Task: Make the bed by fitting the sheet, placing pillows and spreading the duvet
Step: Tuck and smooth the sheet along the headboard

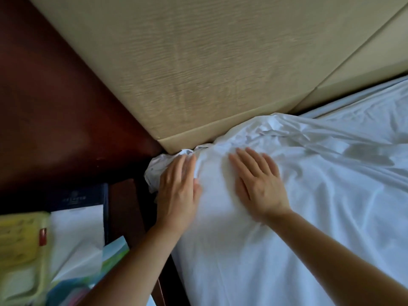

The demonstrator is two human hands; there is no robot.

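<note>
Pressing down, the straight fingers [176, 171] of the left hand [178, 195] lie close together on the crumpled corner of the white fabric bed sheet [309, 217], right at the edge of the bed. The fingers [249, 160] of the right hand [258, 184] are straight too, slightly spread, and rest palm-down on the sheet just beside the left hand, further in over the bed. Neither hand grips the cloth. Both bare forearms reach in from the lower edge of the view.

Around the hands the sheet is bunched and wrinkled where it meets the beige padded headboard panel [198, 74]; to the right it lies flatter, with long creases. A second beige panel [364, 62] adjoins the first.

Left of the bed stands a dark reddish-brown wooden nightstand [123, 206], against a dark reddish-brown wall panel [44, 85]. On the nightstand lie a dark blue booklet [77, 195], a white sheet of paper [77, 235], a blurred yellow-green object [19, 250] and a teal box [114, 250].
</note>
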